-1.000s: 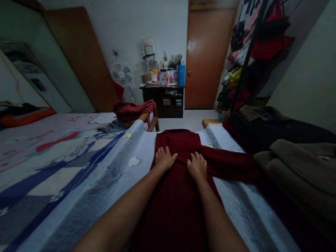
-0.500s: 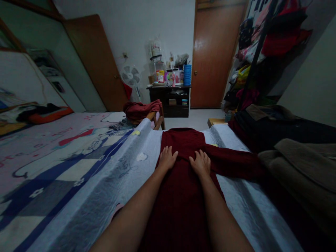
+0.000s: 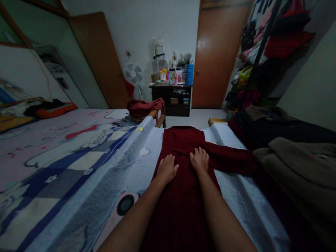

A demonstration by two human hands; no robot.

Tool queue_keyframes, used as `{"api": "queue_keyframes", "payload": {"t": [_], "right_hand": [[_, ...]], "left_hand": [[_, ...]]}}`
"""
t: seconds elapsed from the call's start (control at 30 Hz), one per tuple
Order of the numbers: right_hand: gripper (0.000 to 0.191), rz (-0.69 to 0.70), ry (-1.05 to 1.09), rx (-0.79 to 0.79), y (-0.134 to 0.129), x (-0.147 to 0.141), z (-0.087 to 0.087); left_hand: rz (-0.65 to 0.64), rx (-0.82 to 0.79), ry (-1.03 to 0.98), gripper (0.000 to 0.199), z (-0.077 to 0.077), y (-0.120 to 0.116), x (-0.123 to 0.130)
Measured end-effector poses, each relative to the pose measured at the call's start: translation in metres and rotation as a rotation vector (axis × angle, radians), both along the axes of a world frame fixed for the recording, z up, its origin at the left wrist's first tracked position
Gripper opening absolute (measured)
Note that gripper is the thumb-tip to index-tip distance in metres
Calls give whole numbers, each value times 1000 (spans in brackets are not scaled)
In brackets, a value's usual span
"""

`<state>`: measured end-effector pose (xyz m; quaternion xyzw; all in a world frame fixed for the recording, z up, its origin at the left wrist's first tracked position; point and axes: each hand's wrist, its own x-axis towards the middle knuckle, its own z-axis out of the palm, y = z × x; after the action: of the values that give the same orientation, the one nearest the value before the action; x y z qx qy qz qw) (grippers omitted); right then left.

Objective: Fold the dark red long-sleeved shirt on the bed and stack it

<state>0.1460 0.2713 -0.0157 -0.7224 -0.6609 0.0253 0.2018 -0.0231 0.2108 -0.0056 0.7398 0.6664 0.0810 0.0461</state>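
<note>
A dark red long-sleeved garment (image 3: 181, 210) lies spread lengthwise in front of me, one sleeve (image 3: 231, 158) stretched out to the right. On its left part rests my left hand (image 3: 167, 169), palm down with the fingers extended. My right hand (image 3: 199, 160) presses flat near the base of that sleeve, its fingers also extended. Neither hand grips the fabric. Under the garment is a light blue-grey patterned bed cover (image 3: 144, 164). Beside my left forearm, partly hidden by it, is a pink thing with a round black disc (image 3: 125, 204).
Folded dark clothes (image 3: 288, 122) and a brown garment (image 3: 294, 161) are piled at the right. A bundle of reddish cloth (image 3: 144, 108) sits at the bed's far end. Beyond are a fan (image 3: 133, 73), a dark cabinet (image 3: 170, 101) and a wooden door (image 3: 220, 59).
My left hand has slid toward me over the garment, and my right hand has shifted slightly. More of the pink thing beside my left forearm now shows. The view has turned a little left.
</note>
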Motion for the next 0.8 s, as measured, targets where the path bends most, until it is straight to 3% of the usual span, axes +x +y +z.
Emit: {"api": "queue_keyframes", "payload": {"t": [0.17,0.33,0.57,0.63,0.7,0.8], "right_hand": [[48,-14,-47,16,0,-3,-2],[48,-8,-75,19,-2,-5,-2],[52,64,-30,-206,11,5,17],[51,84,-20,-174,12,4,25],[48,209,18,-65,7,-6,31],[46,596,97,41,-9,-36,29]], "left_hand": [[-84,-7,-30,51,3,-47,2],[-103,58,-11,54,-5,-89,6],[-85,220,2,53,-17,-109,8],[-83,251,-4,53,-17,-110,9],[-60,297,-10,52,-15,-111,9],[74,391,-15,50,-11,-113,10]]}}
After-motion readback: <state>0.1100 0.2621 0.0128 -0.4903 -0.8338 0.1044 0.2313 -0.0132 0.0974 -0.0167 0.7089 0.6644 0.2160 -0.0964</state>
